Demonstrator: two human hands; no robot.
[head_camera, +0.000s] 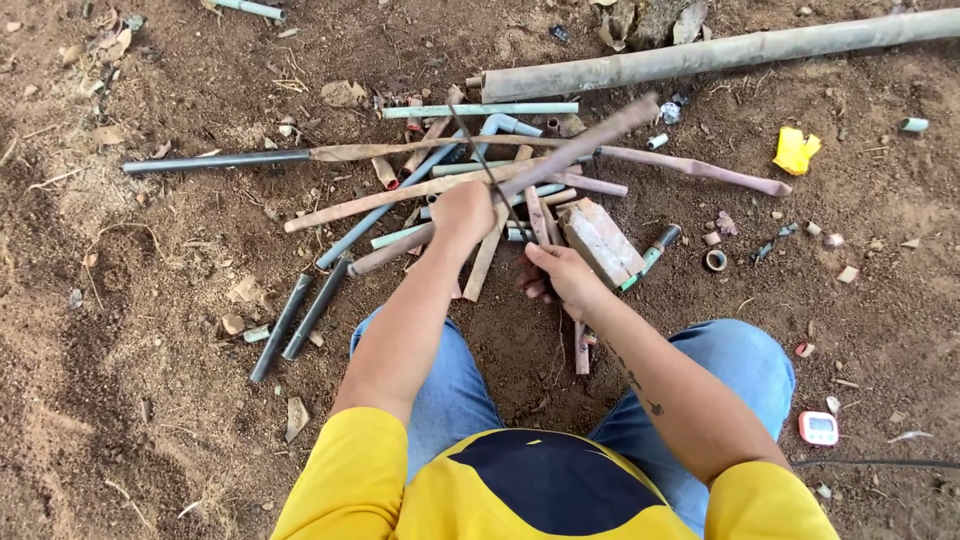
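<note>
Item, left hand: closed around a long dirt-caked pipe, held slantwise above the heap. A thin dark blade crosses the pipe near the fist; I cannot tell what holds it.

Item, right hand: fingers curled low at the near edge of the heap, resting on short pipe offcuts; whether it actually clamps one I cannot tell.

Item, pile of pipes: grey, pale blue and rust-brown lengths fanned on the bare soil just beyond my knees.

Handling note, my judgement: keep the left fist firm near the blade so the pipe does not roll, and the right fingers clear of it.

Packages and labels: crumpled yellow wrapper toward the ground's far right; small white-and-red rectangular device at near right; whitish block beside the right hand. No sign legible.
</note>
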